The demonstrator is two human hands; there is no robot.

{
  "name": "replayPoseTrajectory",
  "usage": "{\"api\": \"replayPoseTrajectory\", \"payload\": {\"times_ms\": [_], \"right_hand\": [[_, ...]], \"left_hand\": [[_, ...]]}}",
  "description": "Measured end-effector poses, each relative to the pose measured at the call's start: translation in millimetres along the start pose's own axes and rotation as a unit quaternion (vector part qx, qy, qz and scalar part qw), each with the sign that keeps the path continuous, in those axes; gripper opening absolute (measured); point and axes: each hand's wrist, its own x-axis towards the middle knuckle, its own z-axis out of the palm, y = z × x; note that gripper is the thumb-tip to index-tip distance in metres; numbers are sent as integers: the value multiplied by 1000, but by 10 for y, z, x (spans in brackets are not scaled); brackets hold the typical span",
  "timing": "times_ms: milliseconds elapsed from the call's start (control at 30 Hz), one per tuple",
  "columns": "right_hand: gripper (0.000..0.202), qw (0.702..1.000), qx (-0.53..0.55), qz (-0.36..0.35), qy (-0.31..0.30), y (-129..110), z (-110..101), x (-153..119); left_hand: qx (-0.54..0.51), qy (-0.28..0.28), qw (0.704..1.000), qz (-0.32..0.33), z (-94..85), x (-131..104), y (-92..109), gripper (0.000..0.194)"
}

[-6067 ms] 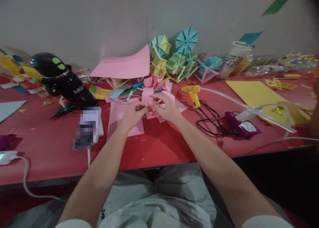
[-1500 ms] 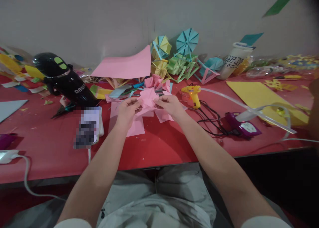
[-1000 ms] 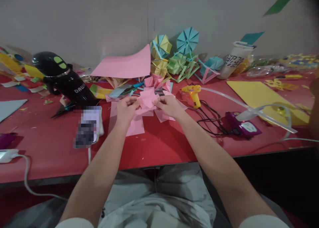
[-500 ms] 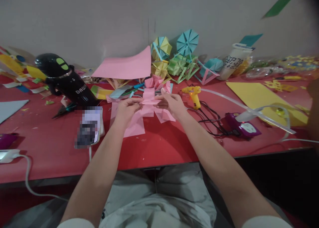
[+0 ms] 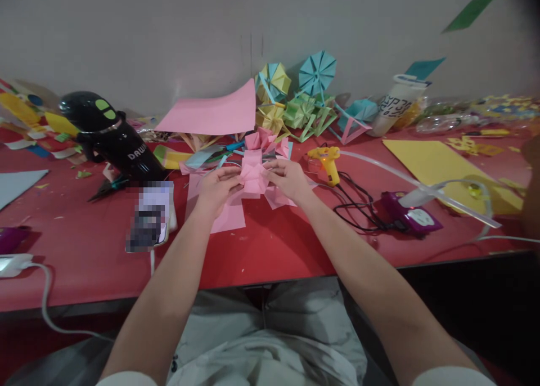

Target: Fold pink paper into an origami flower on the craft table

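Observation:
Between my two hands is a small piece of folded pink paper [image 5: 253, 178], with creases spreading across its face. My left hand [image 5: 217, 188] pinches its left edge, and my right hand [image 5: 286, 178] grips the right edge between thumb and fingers. Flat pink sheets [image 5: 228, 216] lie on the table under and around my hands. Just behind the folded piece sit more folded pink paper pieces [image 5: 259, 139].
A yellow glue gun [image 5: 328, 162] lies right of my hands, its black cord running to a purple power socket [image 5: 411, 212]. A phone [image 5: 151, 217] and black bottle [image 5: 122, 141] stand left. Paper umbrellas [image 5: 317, 73] and a large pink sheet [image 5: 211, 113] are at the back.
The folded pink paper, seen nearly edge-on before, now turns its creased face toward me. My right hand's fingers have come lower and closer around its edge.

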Motion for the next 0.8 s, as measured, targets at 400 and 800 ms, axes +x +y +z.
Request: {"api": "replayPoseTrajectory", "payload": {"times_ms": [400, 800], "right_hand": [[23, 977, -117, -153, -95, -41, -5, -22], [18, 969, -130, -123, -171, -93, 14, -93]], "left_hand": [[71, -14, 997, -8, -3, -20, -6, 14], [93, -113, 989, -17, -35, -8, -95, 16]]}}
